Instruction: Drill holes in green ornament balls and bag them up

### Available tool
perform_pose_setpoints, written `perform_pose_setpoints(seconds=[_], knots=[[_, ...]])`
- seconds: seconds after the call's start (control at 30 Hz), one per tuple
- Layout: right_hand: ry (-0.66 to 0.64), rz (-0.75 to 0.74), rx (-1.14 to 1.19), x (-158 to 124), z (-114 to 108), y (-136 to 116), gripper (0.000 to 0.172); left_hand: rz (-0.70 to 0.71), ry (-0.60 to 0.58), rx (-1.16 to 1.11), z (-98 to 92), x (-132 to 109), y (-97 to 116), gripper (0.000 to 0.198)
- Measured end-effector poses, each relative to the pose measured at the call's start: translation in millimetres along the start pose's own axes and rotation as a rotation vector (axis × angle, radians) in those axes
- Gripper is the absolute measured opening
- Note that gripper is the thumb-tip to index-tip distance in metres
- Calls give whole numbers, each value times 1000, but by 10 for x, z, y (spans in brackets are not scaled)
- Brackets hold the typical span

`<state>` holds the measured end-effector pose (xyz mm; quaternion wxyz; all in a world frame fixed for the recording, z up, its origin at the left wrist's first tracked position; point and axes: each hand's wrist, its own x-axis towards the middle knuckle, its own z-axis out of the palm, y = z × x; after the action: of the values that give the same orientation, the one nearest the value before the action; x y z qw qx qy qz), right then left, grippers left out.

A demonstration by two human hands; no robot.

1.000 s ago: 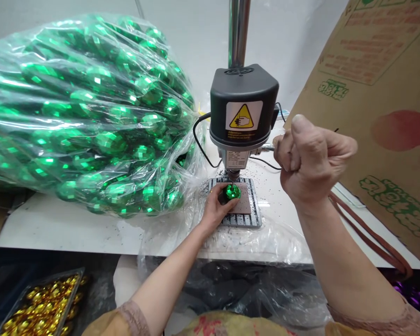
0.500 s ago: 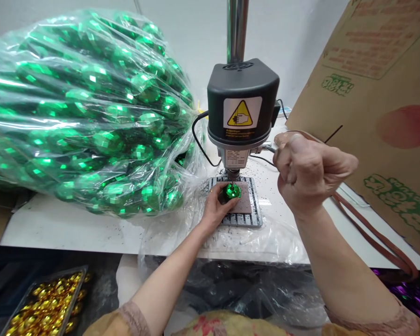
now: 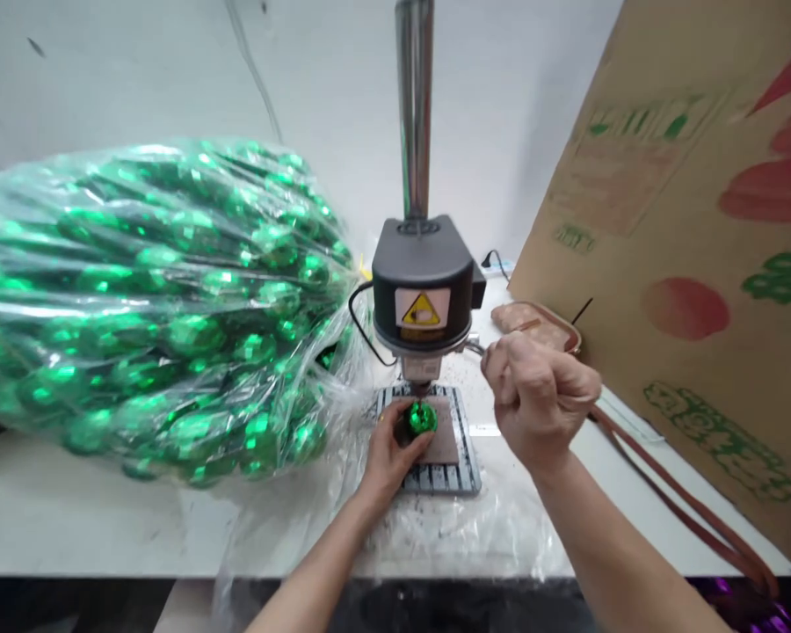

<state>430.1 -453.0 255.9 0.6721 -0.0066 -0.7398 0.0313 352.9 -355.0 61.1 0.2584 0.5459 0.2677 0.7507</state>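
Observation:
My left hand (image 3: pixel 394 444) pinches a shiny green faceted ball (image 3: pixel 423 418) between thumb and fingers. The ball sits over a brown square pad on the slotted metal base (image 3: pixel 465 466), right under the chuck of a small black bench drill press (image 3: pixel 423 286). Whether a bit touches the ball I cannot tell. To the right of the drill head, my right hand (image 3: pixel 533 391) is closed in a fist around the drill press lever (image 3: pixel 475 348), of which only a short metal length shows.
A big clear bag of green faceted balls (image 3: pixel 191 325) fills the left of the white table (image 3: pixel 138 532). A cardboard box (image 3: pixel 685 264) stands at the right, with a strapped pouch (image 3: pixel 533 325) before it. Loose plastic film (image 3: pixel 481 536) lies along the front edge.
The view has tilted up, so everything sits lower in the picture and the tray of gold balls is out of sight. Both hands keep their grips.

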Motion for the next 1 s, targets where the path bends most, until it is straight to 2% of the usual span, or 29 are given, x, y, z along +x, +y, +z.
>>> perform_pose_setpoints(seconds=[0.1,0.2,0.37,0.53,0.67,0.73,0.83,0.9,1.0], knots=[[83,159,121,167,97,-66,35,-5,-3,22,-14,25,-56,50],[85,310,186,370,156,-102,24,-2,-2,31,-27,45,-73,51],[19,425,147,649,149,36,28,-16,-28,-8,-30,40,-45,50],[-80,328,-52,788,88,130,35,-10,-27,-4,-30,44,-29,51],[-76,175,-243,908,-30,221,42,-3,-25,0,-33,47,-14,52],[-104,144,-355,994,-115,336,38,-2,-23,3,-32,44,-2,51],[-318,84,-602,1084,-228,508,25,-5,-13,-16,-28,36,1,51],[-474,10,-734,1094,-269,562,24,-4,-13,-28,-27,33,-10,51],[-574,-81,-841,1066,-284,558,26,-18,-17,-11,-27,35,-22,51]])
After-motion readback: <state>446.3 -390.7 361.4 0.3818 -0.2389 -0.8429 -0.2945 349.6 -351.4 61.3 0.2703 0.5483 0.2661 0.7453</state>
